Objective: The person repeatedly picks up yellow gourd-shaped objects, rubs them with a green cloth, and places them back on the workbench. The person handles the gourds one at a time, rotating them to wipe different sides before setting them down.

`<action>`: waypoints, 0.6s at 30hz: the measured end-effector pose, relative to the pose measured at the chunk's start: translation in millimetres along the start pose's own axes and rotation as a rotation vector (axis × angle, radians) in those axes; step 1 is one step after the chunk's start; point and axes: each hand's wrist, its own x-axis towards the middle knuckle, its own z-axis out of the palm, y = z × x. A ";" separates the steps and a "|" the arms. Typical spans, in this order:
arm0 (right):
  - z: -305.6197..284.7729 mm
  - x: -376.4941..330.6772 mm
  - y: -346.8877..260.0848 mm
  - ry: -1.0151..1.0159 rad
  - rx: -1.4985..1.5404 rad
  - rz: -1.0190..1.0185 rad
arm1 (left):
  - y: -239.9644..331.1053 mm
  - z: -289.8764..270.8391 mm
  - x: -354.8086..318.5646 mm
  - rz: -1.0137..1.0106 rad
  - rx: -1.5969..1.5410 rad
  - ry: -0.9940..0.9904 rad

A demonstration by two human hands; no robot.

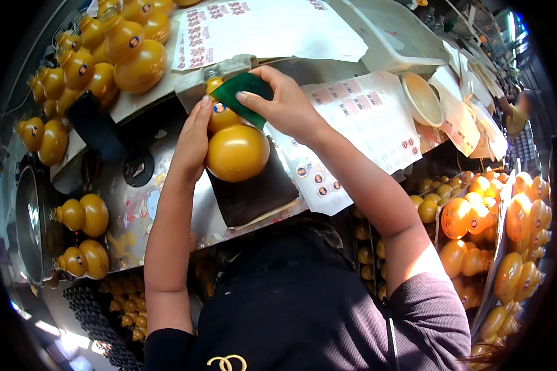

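A glossy amber-yellow gourd-shaped bottle (238,154) lies on a dark pad (250,201), its clear neck pointing away from me. A small round sticker (220,107) shows on its upper bulb. My left hand (193,141) is closed along the left side of that bottle, steadying it by the upper bulb and waist. Pinched between the thumb and fingers of my right hand (291,108) is a flat, flexible green scraper (244,96). The scraper lies against the upper bulb's right side, just beside the sticker, and covers part of the bottle.
Sticker sheets (359,139) lie to the right, with another white sheet (266,31) farther back. Several gourd-shaped bottles (114,55) crowd the back left. A dark phone (94,123) stands nearby. At right are a white tub (402,37), a bowl (422,99) and crates of bottles (470,216).
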 end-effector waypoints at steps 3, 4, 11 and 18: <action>-15.1 -7.3 -2.6 0.133 -0.202 -0.010 | -7.9 -4.8 6.3 -0.022 -0.025 -0.041; -14.6 -10.4 -2.0 0.177 -0.190 -0.124 | -6.1 -5.4 5.7 -0.012 -0.028 -0.076; -7.7 -19.8 -3.1 0.047 -0.668 -0.789 | -9.9 -11.1 7.5 -0.022 -0.092 -0.085; -10.1 -24.9 -7.9 -0.034 -0.680 -0.828 | -7.9 -6.8 3.7 -0.036 -0.117 -0.046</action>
